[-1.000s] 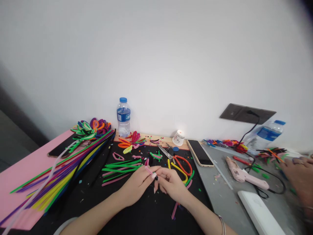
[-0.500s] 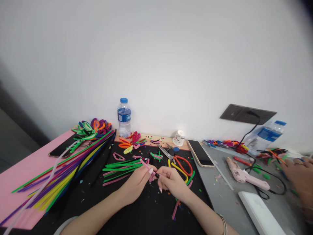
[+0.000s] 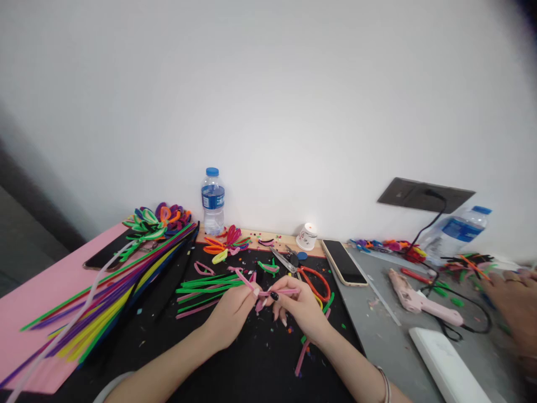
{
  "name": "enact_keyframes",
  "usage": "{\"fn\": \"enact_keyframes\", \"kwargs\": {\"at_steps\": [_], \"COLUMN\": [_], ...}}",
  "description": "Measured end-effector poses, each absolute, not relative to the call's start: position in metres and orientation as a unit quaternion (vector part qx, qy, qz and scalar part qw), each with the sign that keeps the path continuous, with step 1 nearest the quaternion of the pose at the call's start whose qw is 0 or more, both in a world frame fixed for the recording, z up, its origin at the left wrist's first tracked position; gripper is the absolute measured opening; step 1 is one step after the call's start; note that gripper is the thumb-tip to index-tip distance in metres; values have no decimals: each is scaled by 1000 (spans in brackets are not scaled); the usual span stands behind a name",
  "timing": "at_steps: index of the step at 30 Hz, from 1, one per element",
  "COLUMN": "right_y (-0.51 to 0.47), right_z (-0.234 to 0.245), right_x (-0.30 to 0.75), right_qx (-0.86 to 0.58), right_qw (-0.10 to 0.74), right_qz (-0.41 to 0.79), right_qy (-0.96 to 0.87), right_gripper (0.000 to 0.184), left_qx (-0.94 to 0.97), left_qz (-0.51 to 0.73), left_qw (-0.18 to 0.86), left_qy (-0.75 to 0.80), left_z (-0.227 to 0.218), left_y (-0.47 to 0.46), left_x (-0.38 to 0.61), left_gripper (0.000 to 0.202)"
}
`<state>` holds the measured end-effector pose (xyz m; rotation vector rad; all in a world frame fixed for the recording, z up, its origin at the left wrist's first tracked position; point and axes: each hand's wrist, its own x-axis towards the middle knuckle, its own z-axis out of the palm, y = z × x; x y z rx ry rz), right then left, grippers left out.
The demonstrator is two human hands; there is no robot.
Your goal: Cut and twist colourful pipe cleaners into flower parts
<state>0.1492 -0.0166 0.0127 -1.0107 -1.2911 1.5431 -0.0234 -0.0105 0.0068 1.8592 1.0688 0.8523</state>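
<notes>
A pink pipe cleaner (image 3: 244,278) is pinched between my two hands over the black mat. My left hand (image 3: 233,313) grips it near its bent middle, fingers closed. With thumb and forefinger closed, my right hand (image 3: 297,307) holds the part that runs out to the right. Left of my hands lie several cut green pipe cleaners (image 3: 201,285) with pink ones among them. Orange-handled scissors (image 3: 314,282) rest behind my right hand. A small green and pink piece (image 3: 268,268) and a pink loop (image 3: 203,268) lie beyond my hands.
A long bundle of coloured pipe cleaners (image 3: 113,296) lies at left, near a water bottle (image 3: 213,204). Two phones, including one (image 3: 344,263) at right, a paper cup (image 3: 306,237) and a pink glue gun (image 3: 423,302) with its cord are around. Another person's hand (image 3: 509,296) is at far right.
My right hand has risen slightly and moved a little right. More of the pink pipe cleaner now shows stretched between my hands and across the right fingers. My left hand has barely moved.
</notes>
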Motion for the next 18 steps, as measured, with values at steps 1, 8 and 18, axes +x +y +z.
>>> {"fn": "enact_keyframes", "kwargs": {"at_steps": [1, 8, 18], "right_y": [-16, -16, -18], "right_z": [13, 8, 2], "right_x": [149, 150, 146], "right_qx": [-399, -390, -363], "right_qw": [433, 448, 450], "right_qz": [623, 614, 651], "right_qy": [-515, -519, -493], "right_gripper": [15, 16, 15], "left_qx": [745, 771, 784], "left_qz": [327, 288, 267], "left_qw": [399, 391, 438], "left_qy": [423, 412, 350], "left_z": [6, 4, 17], "left_y": [-11, -13, -17], "left_x": [-23, -23, -21], "left_gripper": [37, 42, 44]}}
